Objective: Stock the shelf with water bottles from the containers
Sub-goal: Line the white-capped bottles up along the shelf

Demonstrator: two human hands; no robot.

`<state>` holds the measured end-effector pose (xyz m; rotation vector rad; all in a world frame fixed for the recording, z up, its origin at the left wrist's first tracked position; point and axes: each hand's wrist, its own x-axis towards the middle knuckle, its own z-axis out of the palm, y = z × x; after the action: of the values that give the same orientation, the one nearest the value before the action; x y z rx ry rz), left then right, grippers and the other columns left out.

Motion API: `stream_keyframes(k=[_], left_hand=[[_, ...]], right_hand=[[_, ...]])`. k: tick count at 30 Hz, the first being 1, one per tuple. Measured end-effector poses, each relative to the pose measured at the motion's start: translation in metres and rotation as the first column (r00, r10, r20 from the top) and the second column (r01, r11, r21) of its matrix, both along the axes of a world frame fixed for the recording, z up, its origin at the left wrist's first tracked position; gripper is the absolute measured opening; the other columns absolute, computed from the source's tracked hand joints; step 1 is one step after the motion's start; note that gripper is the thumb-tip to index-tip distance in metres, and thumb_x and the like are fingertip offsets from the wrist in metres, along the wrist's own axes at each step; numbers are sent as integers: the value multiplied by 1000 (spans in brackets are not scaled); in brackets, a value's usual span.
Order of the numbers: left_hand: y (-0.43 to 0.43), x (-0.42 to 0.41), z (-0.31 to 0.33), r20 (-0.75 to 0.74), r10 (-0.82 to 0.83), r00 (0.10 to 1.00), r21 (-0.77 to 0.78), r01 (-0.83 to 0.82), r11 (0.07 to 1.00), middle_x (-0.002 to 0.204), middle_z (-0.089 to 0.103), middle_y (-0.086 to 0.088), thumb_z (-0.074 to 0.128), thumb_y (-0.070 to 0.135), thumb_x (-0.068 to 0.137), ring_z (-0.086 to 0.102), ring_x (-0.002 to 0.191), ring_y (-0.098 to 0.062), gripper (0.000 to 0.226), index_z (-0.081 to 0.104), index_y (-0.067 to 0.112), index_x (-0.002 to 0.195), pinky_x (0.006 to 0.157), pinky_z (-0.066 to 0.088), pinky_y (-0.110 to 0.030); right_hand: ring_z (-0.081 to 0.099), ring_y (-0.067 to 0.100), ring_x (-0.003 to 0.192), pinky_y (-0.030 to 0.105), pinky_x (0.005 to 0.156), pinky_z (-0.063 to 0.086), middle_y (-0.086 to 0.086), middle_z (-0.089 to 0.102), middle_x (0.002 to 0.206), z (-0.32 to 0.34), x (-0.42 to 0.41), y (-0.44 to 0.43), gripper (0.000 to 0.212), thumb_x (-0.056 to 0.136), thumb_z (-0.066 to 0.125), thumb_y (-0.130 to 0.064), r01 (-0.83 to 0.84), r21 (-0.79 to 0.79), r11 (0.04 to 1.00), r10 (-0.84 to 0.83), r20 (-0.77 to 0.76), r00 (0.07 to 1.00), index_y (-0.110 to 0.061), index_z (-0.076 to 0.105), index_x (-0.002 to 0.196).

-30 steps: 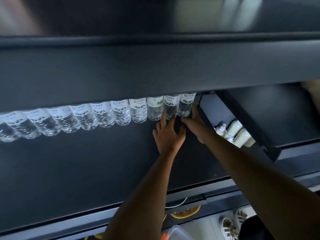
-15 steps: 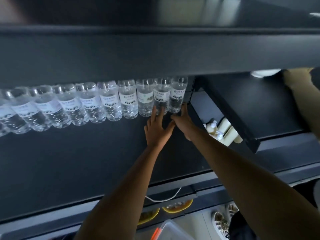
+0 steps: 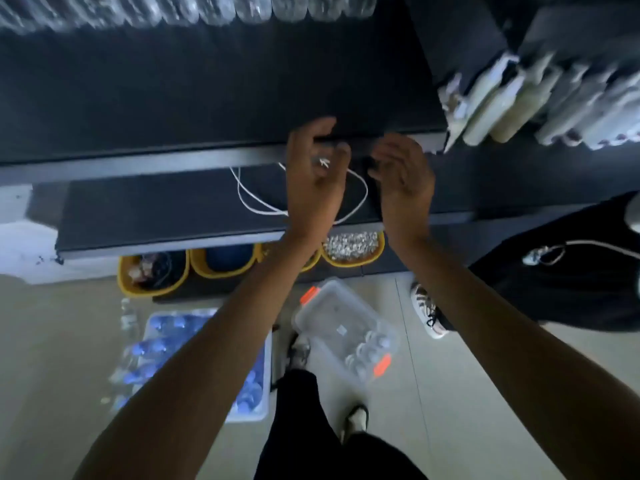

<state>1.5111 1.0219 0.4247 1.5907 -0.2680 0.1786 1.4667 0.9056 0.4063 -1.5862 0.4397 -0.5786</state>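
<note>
Left hand and right hand hover at the shelf edge, grip loosely spread, holding nothing. The blue-capped water bottles stand caps-up in the floor crate, near-left, so the left hand's closer I reckon.

Water bottles: clear, and they glinted silver-white right along the top!
Shelf: black all over, while its front edge ran pale grey.
Cable: white, stark against that black.
Bins: yellow, bright under the shelf.
Clear container: see-through plastic, and 2 orange latches popped.
Crate: pale walls, with blue caps packed inside.
Side bottles: cream bodies with whitish tops.
Floor: beige tiles with thin darker joints.
Shoe: white with dark stripes.
Trousers: black.
</note>
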Motion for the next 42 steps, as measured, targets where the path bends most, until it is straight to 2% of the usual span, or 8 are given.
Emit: stream_keyframes(k=[7, 12, 15, 17, 26, 31, 38, 42], left_hand=[[13, -120, -147, -170, 52, 984, 125, -31, 992, 122, 59, -12, 60, 27, 91, 63, 101, -18, 40, 57, 6, 125, 77, 50, -24], [13, -180, -312, -315, 5, 949, 341, 108, 934, 122, 56, -4, 65, 30, 91, 60, 110, -26, 46, 57, 5, 129, 92, 52, -47], [10, -210, -406, -423, -37, 906, 451, 246, 858, 130, 55, -6, 63, 43, 88, 56, 117, -24, 59, 53, 8, 134, 100, 49, -39], [4, -226, -465, -468, -84, 879, 516, 350, 782, 135, 54, -9, 61, 50, 86, 52, 122, -23, 68, 50, 8, 139, 102, 42, -27], [-39, -311, -677, -742, -231, 629, 609, 777, 157, 149, 38, -14, 67, 59, 86, 44, 131, -35, 91, 25, 17, 155, 96, 50, -47], [-69, -307, -717, -566, -254, 784, 767, 614, 188, 131, 50, -14, 59, 55, 90, 56, 113, -31, 68, 41, 19, 145, 84, 54, -43], [-82, -280, -724, -438, -435, 787, 829, 541, 144, 117, 60, -14, 63, 34, 96, 70, 87, -30, 42, 53, 13, 131, 73, 52, -32], [-73, -267, -708, -451, -326, 831, 797, 539, 271, 113, 61, -14, 66, 24, 93, 67, 93, -32, 36, 53, 8, 123, 76, 49, -32]], right_hand=[[66, 35, 99, 55, 80, 58, 18, 67, 108, -155, -162, -26, 33, 90, 50, 10, 117, -89, 989, -139, -312, 940, -9, 64, 113], [61, -1, 98, 15, 69, 50, 9, 64, 119, -302, -244, -31, 34, 92, 50, 7, 109, -210, 971, -204, -504, 839, -9, 65, 119], [59, -3, 93, 15, 72, 51, 6, 58, 118, -389, -271, -29, 41, 91, 51, 6, 47, -215, 975, -171, -603, 779, -14, 63, 124], [62, 5, 93, 21, 76, 53, 4, 55, 121, -446, -281, -30, 45, 90, 54, 3, -6, -212, 977, -140, -662, 737, -15, 61, 130], [67, 37, 97, 31, 77, 49, 19, 49, 141, -643, -298, -64, 59, 92, 63, -7, -240, -229, 943, -81, -860, 503, -13, 45, 148], [68, 35, 98, 38, 78, 57, 18, 53, 134, -683, -291, -73, 49, 97, 63, -15, -385, -361, 849, -117, -840, 529, -16, 48, 144], [70, 36, 94, 31, 70, 49, 15, 58, 123, -693, -276, -80, 32, 97, 64, -13, -418, -362, 833, -133, -865, 484, -14, 53, 127], [68, 34, 94, 27, 71, 45, 17, 64, 118, -675, -275, -79, 31, 93, 67, -15, -337, -337, 879, -126, -847, 517, -9, 56, 122]])
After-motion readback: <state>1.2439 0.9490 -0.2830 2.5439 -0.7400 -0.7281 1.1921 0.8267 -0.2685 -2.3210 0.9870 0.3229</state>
